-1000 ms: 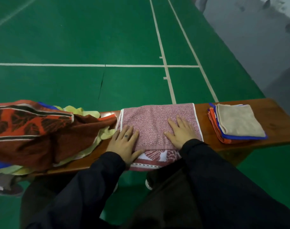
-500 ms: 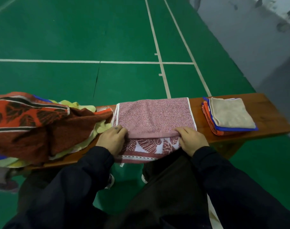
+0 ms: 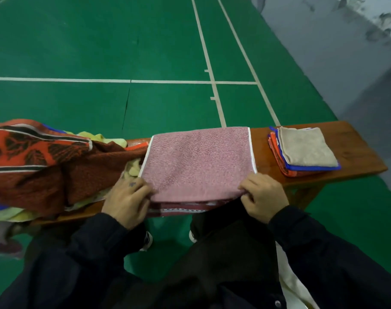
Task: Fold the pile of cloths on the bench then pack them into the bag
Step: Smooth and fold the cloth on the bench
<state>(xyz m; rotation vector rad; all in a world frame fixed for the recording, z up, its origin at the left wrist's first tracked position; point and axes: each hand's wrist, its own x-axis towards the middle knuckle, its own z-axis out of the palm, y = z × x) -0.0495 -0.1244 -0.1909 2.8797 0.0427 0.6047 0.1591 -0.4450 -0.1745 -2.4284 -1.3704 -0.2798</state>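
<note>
A pink towel [image 3: 196, 161] with white side edges lies flat across the middle of the wooden bench [image 3: 357, 150]. My left hand [image 3: 127, 197] pinches its near left corner and my right hand [image 3: 262, 195] pinches its near right corner. Under the near fold a dark red patterned strip of the same towel shows. An unfolded pile [image 3: 40, 161] of red, orange and yellow cloths covers the bench's left end. A stack of folded cloths [image 3: 303, 151], beige on top over blue and orange, sits at the right end. No bag is clearly in view.
Green court floor [image 3: 100, 52] with white lines lies beyond the bench. A grey wall [image 3: 346, 52] rises at the far right. My dark trousers and shoes are below the bench, and something pale [image 3: 294, 288] lies at my right side.
My hands went from lying flat on the towel to gripping its near corners. The near pink fold now covers most of the patterned border that showed before.
</note>
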